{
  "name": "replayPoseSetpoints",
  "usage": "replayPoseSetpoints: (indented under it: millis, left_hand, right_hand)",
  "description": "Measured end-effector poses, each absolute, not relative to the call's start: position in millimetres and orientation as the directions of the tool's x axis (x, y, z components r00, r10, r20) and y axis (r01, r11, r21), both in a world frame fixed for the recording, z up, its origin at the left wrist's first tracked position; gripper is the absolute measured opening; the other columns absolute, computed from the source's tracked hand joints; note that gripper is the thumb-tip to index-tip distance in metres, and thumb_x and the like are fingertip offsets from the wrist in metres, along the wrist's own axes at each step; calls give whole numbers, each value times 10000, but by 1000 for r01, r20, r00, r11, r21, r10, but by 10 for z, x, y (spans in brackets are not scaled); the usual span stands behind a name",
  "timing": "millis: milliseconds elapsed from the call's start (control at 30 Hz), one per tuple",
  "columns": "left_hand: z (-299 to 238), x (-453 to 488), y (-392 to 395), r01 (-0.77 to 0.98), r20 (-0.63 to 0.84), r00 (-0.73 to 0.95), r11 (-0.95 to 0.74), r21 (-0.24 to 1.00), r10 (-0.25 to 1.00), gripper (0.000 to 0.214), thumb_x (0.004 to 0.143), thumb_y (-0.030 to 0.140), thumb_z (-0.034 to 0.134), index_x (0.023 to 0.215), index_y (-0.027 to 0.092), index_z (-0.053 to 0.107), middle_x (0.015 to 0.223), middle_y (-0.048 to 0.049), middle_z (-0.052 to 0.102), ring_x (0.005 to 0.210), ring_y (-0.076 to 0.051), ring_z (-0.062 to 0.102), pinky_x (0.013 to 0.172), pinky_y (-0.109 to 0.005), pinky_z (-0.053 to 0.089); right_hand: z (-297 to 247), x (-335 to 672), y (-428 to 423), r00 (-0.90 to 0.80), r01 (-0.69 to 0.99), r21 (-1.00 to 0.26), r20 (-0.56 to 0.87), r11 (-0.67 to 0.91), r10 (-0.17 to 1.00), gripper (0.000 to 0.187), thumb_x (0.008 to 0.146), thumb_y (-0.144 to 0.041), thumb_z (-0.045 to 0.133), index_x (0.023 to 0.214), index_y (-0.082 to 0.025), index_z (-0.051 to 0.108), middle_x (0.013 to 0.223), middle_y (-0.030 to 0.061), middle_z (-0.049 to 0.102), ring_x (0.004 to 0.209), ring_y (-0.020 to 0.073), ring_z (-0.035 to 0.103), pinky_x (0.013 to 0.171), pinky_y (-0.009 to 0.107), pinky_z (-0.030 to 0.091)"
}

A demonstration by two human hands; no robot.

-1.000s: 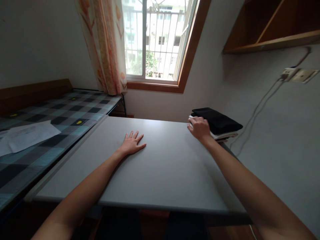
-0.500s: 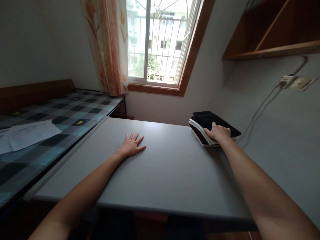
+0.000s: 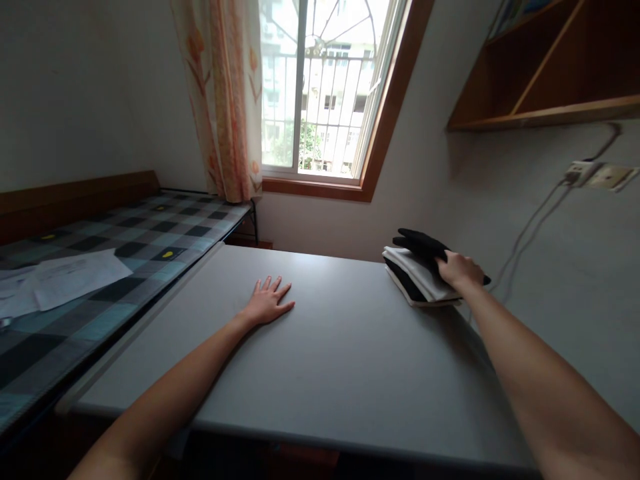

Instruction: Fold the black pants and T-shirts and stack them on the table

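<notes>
My left hand (image 3: pixel 269 302) lies flat on the grey table (image 3: pixel 325 360) with its fingers spread, holding nothing. My right hand (image 3: pixel 459 270) is at the table's far right, fingers closed on the top black folded cloth (image 3: pixel 419 245), whose near edge is lifted off the pile. Under it lies a stack of folded white and black cloths (image 3: pixel 417 280) by the wall.
A bed with a checked cover (image 3: pixel 100 260) runs along the table's left side, with white papers (image 3: pixel 75 275) on it. Behind are a barred window (image 3: pixel 325 93) and a curtain (image 3: pixel 225 100). A wooden shelf (image 3: pixel 545 73) and a wall socket with cables (image 3: pixel 595 175) are on the right.
My right hand moved from the stack's near corner onto its top and gripped the black cloth, which now lifts off the pile. The view tilted down a little. My left hand stayed put.
</notes>
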State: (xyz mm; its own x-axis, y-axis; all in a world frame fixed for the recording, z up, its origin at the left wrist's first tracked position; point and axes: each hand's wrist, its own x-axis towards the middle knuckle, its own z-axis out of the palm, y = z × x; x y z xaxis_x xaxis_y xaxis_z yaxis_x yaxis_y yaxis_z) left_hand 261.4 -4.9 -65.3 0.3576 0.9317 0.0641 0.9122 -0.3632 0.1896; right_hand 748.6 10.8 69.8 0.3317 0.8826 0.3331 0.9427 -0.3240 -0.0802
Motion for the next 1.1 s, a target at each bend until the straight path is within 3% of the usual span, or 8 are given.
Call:
replayPoseSetpoints:
  millis: [200,467,600,733,800,900,1000,1100]
  left_hand:
    - [-649,2623,-58,911,63,355,-361,200,933,724,892,690,377,1499,296,389,1598,-107,264,1470,-390,174,1157,-578,116]
    - [-599,2640,-120,840,179,412,-449,305,893,601,904,581,475,1402,248,528,1534,-110,397,1462,-366,218,1163,-622,94]
    - [-536,2794,-234,448,255,533,-525,724,807,617,897,557,531,1439,269,473,1464,-95,494,1384,-289,397,1161,-499,277]
    - [-498,2953,-337,-153,168,520,-101,983,838,753,892,685,447,1519,294,300,1481,-145,460,1259,-327,538,967,-522,490]
    - [-494,2975,-352,-287,97,495,57,956,863,739,874,728,427,1462,281,392,1453,-140,491,1200,-331,581,911,-513,528]
    - [-478,2914,-318,-313,43,411,97,945,911,655,831,608,614,1344,214,513,1342,-129,591,1154,-303,610,931,-438,535]
    - [-416,2729,-207,-233,-18,260,81,969,965,617,722,336,757,1276,165,544,1212,-120,667,1087,-285,646,932,-392,540]
    - [-323,2440,-38,-52,-108,118,115,992,987,574,722,237,678,1270,137,541,1172,-123,680,1062,-291,657,915,-406,550]
  right_hand:
    - [1098,7418,4,573,817,-352,409,-456,710,547,939,-451,403,1301,-103,617,1101,299,630,1045,401,588,795,501,422]
    - [1729,6551,-215,283,959,-181,618,-217,733,612,945,-557,384,1274,-92,606,1017,264,651,1028,404,589,845,532,419]
    - [1540,5889,-265,151,988,-53,508,-144,848,557,956,-531,374,1306,-158,594,1088,234,662,1024,381,621,862,500,441]
    - [948,5271,-393,-101,993,-43,224,113,969,496,957,-560,372,1208,-246,663,1016,142,707,964,307,654,851,394,448]
    - [672,5040,-459,-361,919,-166,9,357,933,515,938,-615,388,984,-234,731,910,104,720,853,256,659,767,324,451]
    - [457,4868,-459,-533,783,-413,-59,465,844,560,919,-644,411,772,-183,694,731,53,679,663,174,589,631,271,424]
    - [471,4970,-313,-459,671,-650,13,357,888,575,873,-680,460,750,-157,664,658,27,639,575,143,534,546,257,410]
    - [543,5326,-121,-246,468,-866,65,178,967,560,868,-661,486,888,-138,684,755,60,696,636,168,610,574,268,476]
